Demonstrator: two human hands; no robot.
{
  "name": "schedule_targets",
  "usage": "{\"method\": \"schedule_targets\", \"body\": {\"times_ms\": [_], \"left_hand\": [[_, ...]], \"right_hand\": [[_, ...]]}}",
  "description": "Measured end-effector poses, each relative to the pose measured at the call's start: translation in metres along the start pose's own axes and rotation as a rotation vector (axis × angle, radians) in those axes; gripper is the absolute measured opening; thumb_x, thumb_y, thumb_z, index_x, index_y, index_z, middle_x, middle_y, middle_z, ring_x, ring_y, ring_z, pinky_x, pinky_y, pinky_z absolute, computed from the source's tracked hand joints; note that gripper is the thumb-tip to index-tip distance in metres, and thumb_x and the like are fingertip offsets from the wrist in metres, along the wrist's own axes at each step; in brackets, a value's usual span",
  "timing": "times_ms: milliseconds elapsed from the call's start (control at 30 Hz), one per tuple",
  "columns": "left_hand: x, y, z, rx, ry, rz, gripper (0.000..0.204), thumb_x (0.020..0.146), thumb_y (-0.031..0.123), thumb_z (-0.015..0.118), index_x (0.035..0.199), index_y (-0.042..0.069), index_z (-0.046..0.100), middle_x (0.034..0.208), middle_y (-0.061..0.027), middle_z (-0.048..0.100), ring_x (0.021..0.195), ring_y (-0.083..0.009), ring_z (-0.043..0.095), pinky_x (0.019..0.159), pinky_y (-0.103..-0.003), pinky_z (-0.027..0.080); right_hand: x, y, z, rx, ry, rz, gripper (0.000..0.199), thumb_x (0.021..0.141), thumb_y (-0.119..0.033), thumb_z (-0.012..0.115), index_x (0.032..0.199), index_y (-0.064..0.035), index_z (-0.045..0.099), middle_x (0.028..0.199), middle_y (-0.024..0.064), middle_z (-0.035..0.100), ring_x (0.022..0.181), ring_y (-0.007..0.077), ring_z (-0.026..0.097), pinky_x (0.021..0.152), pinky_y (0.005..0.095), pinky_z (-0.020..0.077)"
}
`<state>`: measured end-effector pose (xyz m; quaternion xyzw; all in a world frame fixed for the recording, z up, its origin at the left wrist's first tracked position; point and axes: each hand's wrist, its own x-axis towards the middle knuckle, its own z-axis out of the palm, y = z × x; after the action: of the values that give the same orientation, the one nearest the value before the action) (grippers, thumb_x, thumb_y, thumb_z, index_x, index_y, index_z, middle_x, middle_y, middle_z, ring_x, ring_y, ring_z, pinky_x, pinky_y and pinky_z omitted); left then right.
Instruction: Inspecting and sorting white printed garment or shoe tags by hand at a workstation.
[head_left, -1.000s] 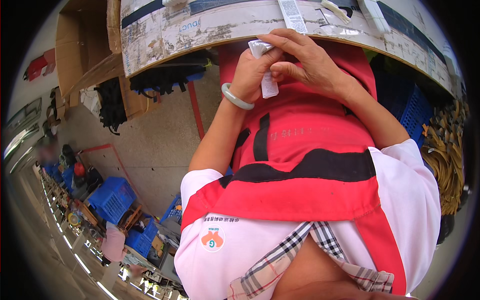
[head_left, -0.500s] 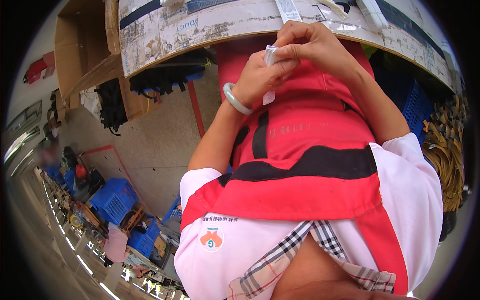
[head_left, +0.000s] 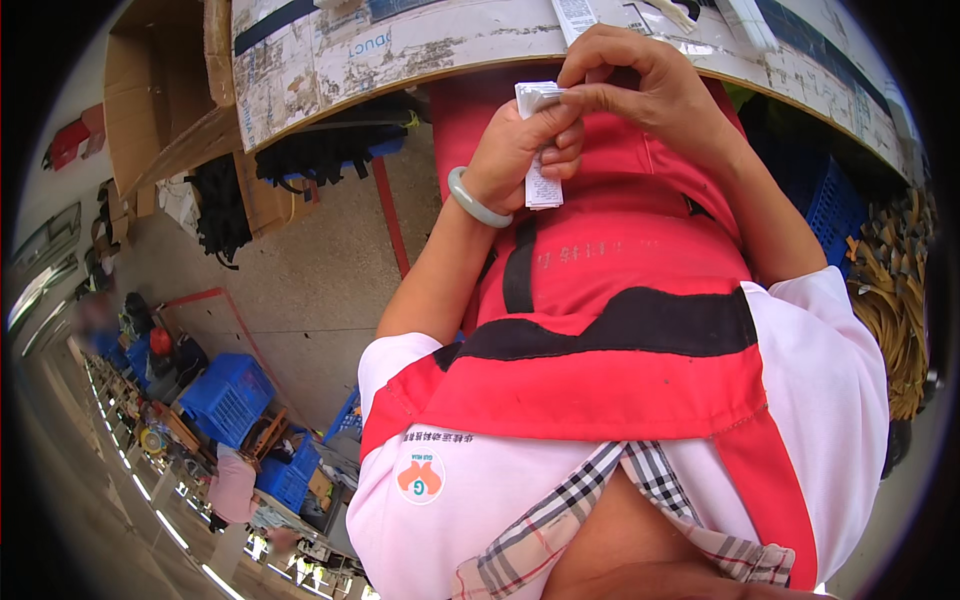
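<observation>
A stack of narrow white printed labels stands out above and below the fist of my left hand, which is wrapped round its middle. The labels' upper ends fan apart slightly. At that fanned end, the thumb and forefinger of my right hand close in a pinch on the label edges; its other fingers are curled. Both hands are over my red apron, close to the worktable edge. Just past my right hand, another white printed label strip lies on the table.
The worn, cardboard-covered worktable curves across the top. An open cardboard box stands at its left, with black straps hanging below. At the right are a blue crate and a heap of brown strips. Blue crates stand farther left.
The label stack in my left hand has turned, so its printed faces and fanned upper ends show more. My right hand has shifted slightly up and stays at the labels' upper end.
</observation>
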<state>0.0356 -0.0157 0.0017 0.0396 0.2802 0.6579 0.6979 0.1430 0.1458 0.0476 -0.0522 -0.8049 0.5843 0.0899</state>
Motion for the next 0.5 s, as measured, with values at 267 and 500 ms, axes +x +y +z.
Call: {"method": "schedule_targets", "body": {"times_ms": [267, 500], "left_hand": [[-0.001, 0.002, 0.006, 0.251, 0.084, 0.013, 0.012, 0.095, 0.015, 0.059, 0.092, 0.004, 0.056, 0.067, -0.0009, 0.048, 0.05, -0.0057, 0.038, 0.044, -0.021, 0.032], [0.008, 0.016, -0.005, 0.267, 0.175, 0.171, 0.013, 0.092, 0.014, 0.063, 0.096, 0.001, 0.062, 0.072, -0.0043, 0.058, 0.053, -0.0092, 0.049, 0.047, -0.025, 0.041]], "right_hand": [[0.005, 0.022, 0.001, 0.072, -0.006, 0.154, 0.02, 0.088, -0.016, 0.068, 0.103, -0.0027, 0.066, 0.082, 0.0025, 0.06, 0.075, 0.0092, 0.056, 0.067, 0.0225, 0.0478], [0.047, 0.047, -0.036, -0.424, 0.357, 0.03, 0.015, 0.089, -0.01, 0.063, 0.101, -0.0045, 0.067, 0.104, 0.0043, 0.063, 0.087, 0.0185, 0.06, 0.08, 0.0306, 0.048]]}}
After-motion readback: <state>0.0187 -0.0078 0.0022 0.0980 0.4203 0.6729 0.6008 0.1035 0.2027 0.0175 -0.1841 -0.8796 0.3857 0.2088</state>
